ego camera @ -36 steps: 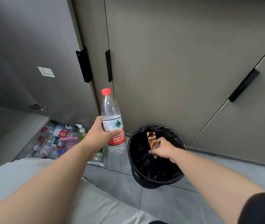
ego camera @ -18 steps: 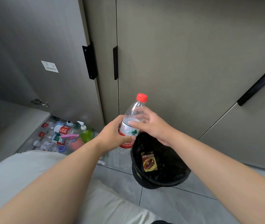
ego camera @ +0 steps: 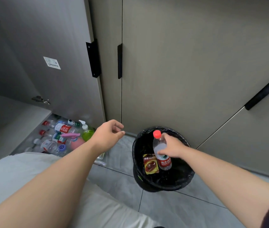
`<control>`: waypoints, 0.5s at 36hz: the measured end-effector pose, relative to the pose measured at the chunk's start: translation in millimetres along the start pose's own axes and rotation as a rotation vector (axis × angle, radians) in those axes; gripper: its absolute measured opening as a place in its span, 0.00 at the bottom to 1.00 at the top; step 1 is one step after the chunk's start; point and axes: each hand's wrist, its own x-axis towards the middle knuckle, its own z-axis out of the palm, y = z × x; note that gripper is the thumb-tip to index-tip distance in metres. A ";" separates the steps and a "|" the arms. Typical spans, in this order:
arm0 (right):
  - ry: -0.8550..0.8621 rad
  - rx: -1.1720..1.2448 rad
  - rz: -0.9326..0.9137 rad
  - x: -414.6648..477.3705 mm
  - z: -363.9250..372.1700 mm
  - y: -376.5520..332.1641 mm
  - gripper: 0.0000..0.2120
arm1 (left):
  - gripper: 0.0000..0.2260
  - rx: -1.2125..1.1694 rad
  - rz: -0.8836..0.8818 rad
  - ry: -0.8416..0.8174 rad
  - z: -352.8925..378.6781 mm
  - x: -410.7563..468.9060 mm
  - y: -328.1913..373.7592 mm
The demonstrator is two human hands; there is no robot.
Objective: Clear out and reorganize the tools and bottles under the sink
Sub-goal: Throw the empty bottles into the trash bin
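My right hand (ego camera: 173, 146) grips a clear water bottle (ego camera: 161, 150) with a red cap and red label, held upright inside the mouth of a black bin (ego camera: 184, 181) lined with a black bag. A brown and yellow wrapper (ego camera: 150, 164) lies in the bin beside the bottle. My left hand (ego camera: 108, 137) hovers empty left of the bin, fingers loosely curled and apart. On the floor at the left lie several bottles (ego camera: 61, 129), a green soap dispenser (ego camera: 87, 133) and a pink bottle (ego camera: 77, 141).
An open cabinet door (ego camera: 48, 63) with a white sticker stands at the left. Closed grey doors with black handles (ego camera: 119, 60) fill the back. Grey floor tiles (ego camera: 120, 155) run between the bottle pile and the bin. My light-clad knee (ego camera: 32, 186) is low at the left.
The bottle passed from my left hand to my right hand, which lowered it into the bin. My left hand let go and drew back to the left. The wrapper dropped into the bin.
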 end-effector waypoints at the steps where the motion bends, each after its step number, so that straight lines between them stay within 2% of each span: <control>1: -0.015 -0.025 0.032 2.1 9.3 6.6 0.27 | 0.07 0.009 0.006 -0.003 -1.0 -1.4 0.1; 5: -0.039 -0.118 0.203 12.4 41.7 26.7 0.31 | 0.08 0.027 -0.021 -0.011 -5.8 -4.8 -0.4; 9: 0.006 -0.152 0.289 22.5 67.2 27.5 0.34 | 0.09 0.042 -0.067 -0.005 -11.0 -4.1 -6.5; 15: 0.177 -0.013 0.392 34.2 74.9 14.1 0.24 | 0.10 0.056 -0.096 0.014 -14.4 3.4 -15.7; 18: 0.250 0.033 0.343 33.9 66.0 4.2 0.13 | 0.09 0.049 -0.087 0.025 -16.0 6.8 -18.9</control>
